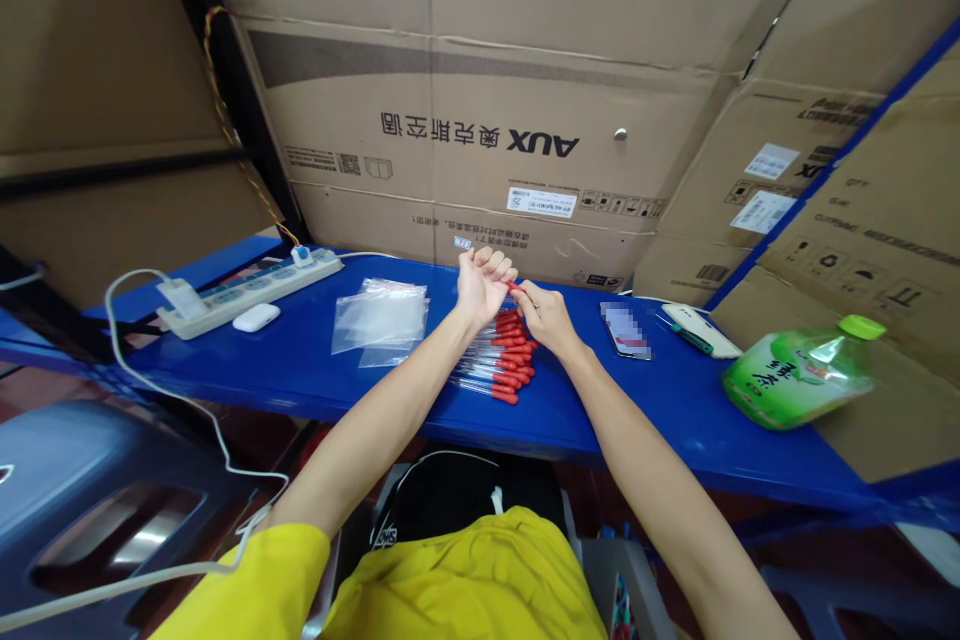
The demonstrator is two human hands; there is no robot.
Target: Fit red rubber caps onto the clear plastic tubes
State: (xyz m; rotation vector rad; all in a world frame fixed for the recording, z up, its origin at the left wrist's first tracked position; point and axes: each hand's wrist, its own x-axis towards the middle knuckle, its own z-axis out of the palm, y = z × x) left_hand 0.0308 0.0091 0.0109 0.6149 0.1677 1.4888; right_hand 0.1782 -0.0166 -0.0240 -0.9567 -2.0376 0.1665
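My left hand [482,285] is raised just above the table with its palm turned up and its fingers curled closed. Beside it, my right hand [548,318] pinches the red end of a slim stick [514,287]; the rest of that stick runs into my left hand, hidden by the fingers. Below both hands lies a row of similar slim sticks [495,365] with clear shafts and red ends, the red ends pointing right. Left of them are stacked clear plastic bags [384,315]. A small blue-and-white patch [462,243] shows beside my left fingertips; what it belongs to is unclear.
On the blue table [300,365] are a power strip [255,292] and a white case [256,317] at left. A phone [626,330], a green-edged tool [690,337] and a green bottle [799,375] lie at right. Cardboard [480,70] walls the back; a white cable [217,420] hangs left.
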